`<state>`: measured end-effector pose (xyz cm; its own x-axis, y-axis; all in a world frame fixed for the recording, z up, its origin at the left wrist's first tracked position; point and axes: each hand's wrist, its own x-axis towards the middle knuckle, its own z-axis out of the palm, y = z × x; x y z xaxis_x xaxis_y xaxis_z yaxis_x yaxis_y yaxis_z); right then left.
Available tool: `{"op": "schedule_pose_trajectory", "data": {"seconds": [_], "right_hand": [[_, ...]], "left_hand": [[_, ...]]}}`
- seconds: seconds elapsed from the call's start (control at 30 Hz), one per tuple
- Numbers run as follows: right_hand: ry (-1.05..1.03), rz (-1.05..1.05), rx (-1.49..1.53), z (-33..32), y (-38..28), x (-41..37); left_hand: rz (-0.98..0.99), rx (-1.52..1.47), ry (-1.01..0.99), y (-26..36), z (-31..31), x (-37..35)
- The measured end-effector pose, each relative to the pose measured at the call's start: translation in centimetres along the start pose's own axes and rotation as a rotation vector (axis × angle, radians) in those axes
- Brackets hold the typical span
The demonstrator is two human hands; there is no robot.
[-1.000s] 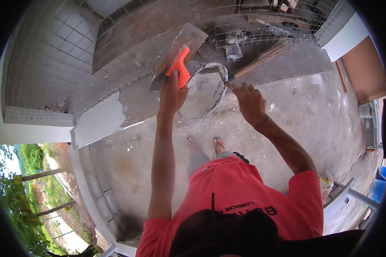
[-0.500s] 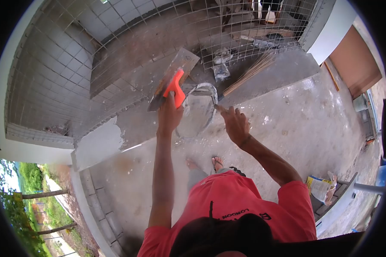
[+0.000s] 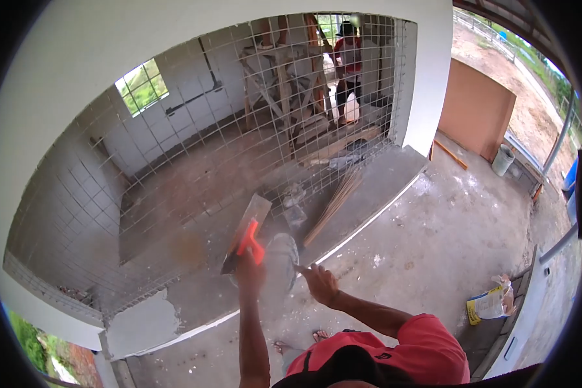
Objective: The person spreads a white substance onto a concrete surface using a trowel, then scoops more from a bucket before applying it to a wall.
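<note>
My left hand [image 3: 249, 270] is wrapped round the orange handle of a wide, flat steel trowel [image 3: 251, 224], held up at a slant over the ledge. Just right of it is a round bucket [image 3: 281, 262], partly hidden by the trowel and my hands. At the bucket's right rim my right hand [image 3: 319, 283] is closed on a small dark tool [image 3: 299, 268], whose far end is hard to make out. A bundle of thin sticks [image 3: 333, 208] lies on the grey ledge [image 3: 394, 180] beyond the bucket.
Wire mesh [image 3: 194, 155] fills the wall opening behind the ledge. Inside stand a wooden scaffold [image 3: 281, 87] and a person [image 3: 349, 61]; another person's legs show above the scaffold. A torn bag [image 3: 491, 304] lies at the right, a grey bucket [image 3: 502, 160] farther back.
The view has tilted up, showing more of the room behind the mesh. My hands and the trowel appear lower in the frame, still near the bucket.
</note>
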<state>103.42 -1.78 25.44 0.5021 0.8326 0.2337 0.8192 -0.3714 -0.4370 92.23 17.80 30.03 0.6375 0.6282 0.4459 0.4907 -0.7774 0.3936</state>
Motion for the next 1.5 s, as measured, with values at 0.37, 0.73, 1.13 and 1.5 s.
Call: {"op": "schedule_pose_trajectory", "data": {"seconds": [0.37, 0.73, 1.13, 1.5], "right_hand": [[-0.005, -0.062, -0.105, 1.0, 1.3, 0.6], [-0.276, -0.231, -0.189, -0.6, 1.9, 3.8], [-0.226, -0.439, -0.246, 0.5, 4.8, 6.1], [-0.127, -0.334, -0.1, -1.2, 3.4, 5.8]], "left_hand": [[0.117, -0.008, 0.12, 0.0, -1.1, -1.0], [-0.17, -0.159, -0.135, 0.8, -4.3, -2.2], [-0.137, -0.192, -0.162, -3.9, -6.2, -0.6], [-0.034, -0.148, -0.173, -5.1, -4.7, 0.7]]}}
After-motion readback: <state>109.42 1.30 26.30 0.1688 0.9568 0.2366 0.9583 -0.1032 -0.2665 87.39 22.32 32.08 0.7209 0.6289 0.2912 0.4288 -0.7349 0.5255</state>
